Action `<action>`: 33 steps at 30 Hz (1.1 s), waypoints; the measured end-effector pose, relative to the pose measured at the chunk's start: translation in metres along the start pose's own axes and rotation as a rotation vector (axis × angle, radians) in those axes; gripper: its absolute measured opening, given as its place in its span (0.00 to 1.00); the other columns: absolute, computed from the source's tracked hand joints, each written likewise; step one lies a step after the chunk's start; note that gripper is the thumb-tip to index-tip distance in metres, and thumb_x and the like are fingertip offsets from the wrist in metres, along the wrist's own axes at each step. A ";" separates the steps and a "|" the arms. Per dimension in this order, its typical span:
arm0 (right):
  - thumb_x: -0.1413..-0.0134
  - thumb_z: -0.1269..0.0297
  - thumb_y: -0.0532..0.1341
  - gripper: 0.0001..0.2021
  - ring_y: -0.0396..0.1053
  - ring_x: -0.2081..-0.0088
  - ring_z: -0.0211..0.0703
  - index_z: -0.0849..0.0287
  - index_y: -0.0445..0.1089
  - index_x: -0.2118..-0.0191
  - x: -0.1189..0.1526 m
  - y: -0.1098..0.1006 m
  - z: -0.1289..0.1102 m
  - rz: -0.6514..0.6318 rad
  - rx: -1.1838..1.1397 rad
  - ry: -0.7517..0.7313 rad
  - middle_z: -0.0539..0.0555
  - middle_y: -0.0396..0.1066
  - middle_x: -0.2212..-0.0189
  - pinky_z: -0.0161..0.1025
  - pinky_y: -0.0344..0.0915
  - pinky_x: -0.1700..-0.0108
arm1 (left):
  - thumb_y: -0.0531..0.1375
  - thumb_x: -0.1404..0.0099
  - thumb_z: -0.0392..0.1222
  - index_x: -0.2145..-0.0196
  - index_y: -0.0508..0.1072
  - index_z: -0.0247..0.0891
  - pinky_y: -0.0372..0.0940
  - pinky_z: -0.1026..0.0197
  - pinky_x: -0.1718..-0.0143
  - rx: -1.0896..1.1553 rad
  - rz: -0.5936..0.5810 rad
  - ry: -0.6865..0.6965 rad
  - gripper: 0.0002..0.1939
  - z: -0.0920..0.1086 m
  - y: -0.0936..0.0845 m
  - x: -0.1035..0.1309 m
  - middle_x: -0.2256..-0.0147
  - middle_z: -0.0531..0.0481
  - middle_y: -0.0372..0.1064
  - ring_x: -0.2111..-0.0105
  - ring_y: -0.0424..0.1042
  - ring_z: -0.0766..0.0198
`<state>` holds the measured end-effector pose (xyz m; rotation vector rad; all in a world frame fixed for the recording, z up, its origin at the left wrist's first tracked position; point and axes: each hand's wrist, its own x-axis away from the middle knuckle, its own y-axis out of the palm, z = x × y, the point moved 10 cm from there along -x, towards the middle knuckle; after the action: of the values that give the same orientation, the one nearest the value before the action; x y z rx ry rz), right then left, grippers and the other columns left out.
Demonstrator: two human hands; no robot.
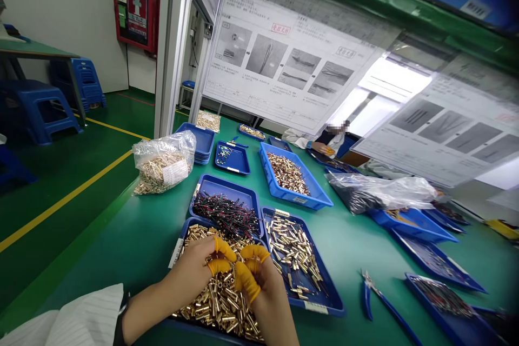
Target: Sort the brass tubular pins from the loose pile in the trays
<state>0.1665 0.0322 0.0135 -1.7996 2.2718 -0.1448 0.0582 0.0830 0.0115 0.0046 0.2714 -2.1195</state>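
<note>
My left hand [199,258] and my right hand [265,277] meet over a blue tray [175,251] heaped with short brass tubes [227,305]. Yellow finger cots cover the thumbs and some fingertips. Both hands have their fingertips pinched together, almost touching each other. Whatever lies between them is too small or hidden to make out. Just beyond is a tray of thin black and red wired parts [227,213]. To the right, another tray carries brass tubes with dark wires [294,248], loosely spread.
Blue-handled pliers [367,286] lie on the green table at right. Farther back stand a deep blue bin of brass parts [288,173], a clear bag of tubes [164,167] and stacked trays [200,140]. Instruction sheets [279,43] hang overhead. Another person's hand [322,147] shows across the table.
</note>
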 end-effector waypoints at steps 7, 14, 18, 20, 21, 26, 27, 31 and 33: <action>0.48 0.55 0.58 0.12 0.54 0.88 0.27 0.58 0.60 0.72 0.005 0.014 0.014 -0.107 -0.024 0.127 0.43 0.62 0.84 0.24 0.50 0.87 | 0.55 0.50 0.28 0.73 0.70 0.37 0.60 0.62 0.64 -0.081 -0.084 -0.160 0.08 -0.014 0.009 0.003 0.71 0.53 0.68 0.67 0.66 0.61; 0.51 0.45 0.57 0.20 0.65 0.83 0.32 0.59 0.66 0.64 0.004 0.028 0.023 -0.175 -0.614 0.263 0.46 0.69 0.84 0.30 0.62 0.76 | 0.56 0.47 0.32 0.72 0.67 0.38 0.62 0.61 0.64 0.267 -0.061 -0.102 0.03 -0.012 0.008 -0.002 0.72 0.54 0.67 0.68 0.67 0.62; 0.56 0.50 0.64 0.18 0.68 0.81 0.32 0.59 0.67 0.64 0.006 0.038 0.025 -0.182 -0.820 0.389 0.48 0.73 0.81 0.29 0.63 0.76 | 0.57 0.47 0.33 0.73 0.66 0.37 0.62 0.61 0.64 0.400 -0.097 -0.087 0.03 -0.007 0.009 -0.003 0.73 0.54 0.66 0.70 0.67 0.63; 0.58 0.52 0.67 0.18 0.67 0.83 0.30 0.59 0.67 0.66 0.006 0.041 0.029 -0.168 -0.819 0.396 0.47 0.72 0.82 0.27 0.62 0.78 | 0.57 0.47 0.32 0.73 0.66 0.37 0.62 0.62 0.66 0.397 -0.107 -0.084 0.03 -0.004 0.008 0.000 0.74 0.54 0.66 0.70 0.67 0.63; 0.59 0.52 0.67 0.17 0.66 0.84 0.29 0.59 0.67 0.66 0.006 0.043 0.032 -0.165 -0.808 0.392 0.46 0.71 0.83 0.26 0.61 0.80 | 0.56 0.47 0.31 0.74 0.65 0.37 0.61 0.63 0.67 0.381 -0.110 -0.086 0.04 -0.004 0.008 0.002 0.74 0.55 0.65 0.70 0.67 0.64; 0.57 0.52 0.66 0.16 0.58 0.91 0.23 0.59 0.66 0.69 0.004 0.054 0.058 -0.187 -0.659 0.357 0.44 0.69 0.84 0.21 0.55 0.88 | 0.54 0.47 0.29 0.74 0.67 0.37 0.60 0.64 0.68 0.177 -0.081 -0.138 0.05 -0.012 0.001 0.007 0.73 0.55 0.65 0.69 0.66 0.63; 0.57 0.52 0.66 0.16 0.57 0.92 0.23 0.59 0.66 0.69 0.003 0.055 0.061 -0.196 -0.636 0.346 0.43 0.69 0.85 0.22 0.54 0.89 | 0.54 0.47 0.30 0.74 0.68 0.37 0.61 0.64 0.67 0.141 -0.080 -0.145 0.05 -0.013 0.001 0.007 0.73 0.54 0.65 0.68 0.66 0.63; 0.61 0.51 0.67 0.18 0.56 0.93 0.26 0.58 0.63 0.71 0.000 0.034 0.047 -0.148 -0.543 0.313 0.42 0.67 0.88 0.22 0.50 0.90 | 0.55 0.45 0.31 0.70 0.70 0.38 0.61 0.63 0.63 0.024 -0.131 -0.128 0.06 -0.007 0.007 0.003 0.70 0.54 0.68 0.66 0.67 0.62; 0.63 0.50 0.68 0.19 0.57 0.91 0.27 0.57 0.64 0.70 -0.004 -0.004 0.030 -0.056 -0.449 0.272 0.43 0.67 0.88 0.23 0.50 0.89 | 0.56 0.43 0.33 0.65 0.70 0.39 0.60 0.61 0.58 -0.122 -0.154 -0.075 0.07 -0.002 0.011 0.003 0.64 0.51 0.68 0.61 0.66 0.60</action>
<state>0.1786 0.0374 -0.0138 -2.1765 2.6040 0.1324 0.0655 0.0753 0.0075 -0.1717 0.3662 -2.2473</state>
